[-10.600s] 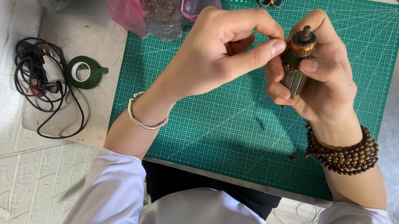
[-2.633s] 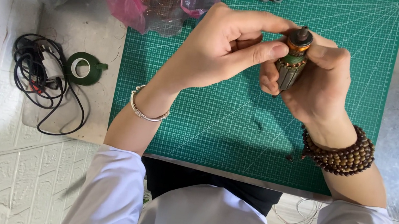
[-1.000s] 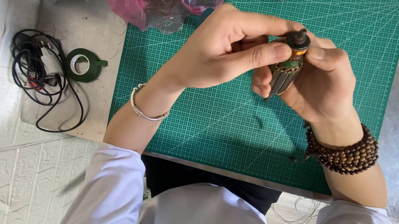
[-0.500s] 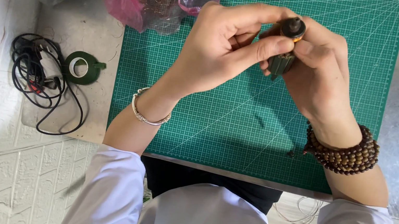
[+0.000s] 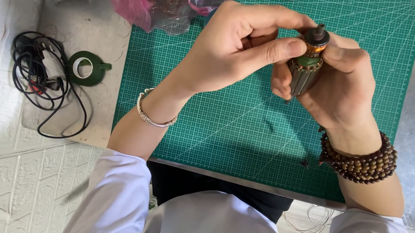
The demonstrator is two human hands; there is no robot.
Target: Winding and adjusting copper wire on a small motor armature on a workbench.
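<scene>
L to R: tangled black cable [image 5: 38, 75] & green tape roll [image 5: 83, 66] on counter, then left hand [image 5: 234, 49] + right hand [image 5: 341, 84] both gripping small cylindrical motor armature w/ copper windings [image 5: 305, 65] above green cutting mat [image 5: 249, 133]; prob. stiff, weighty—hold by core, not fragile windings.

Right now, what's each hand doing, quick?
Left hand: closed, thumb and fingers pinching the top of the motor rotor.
Right hand: closed around the rotor's body.
</scene>
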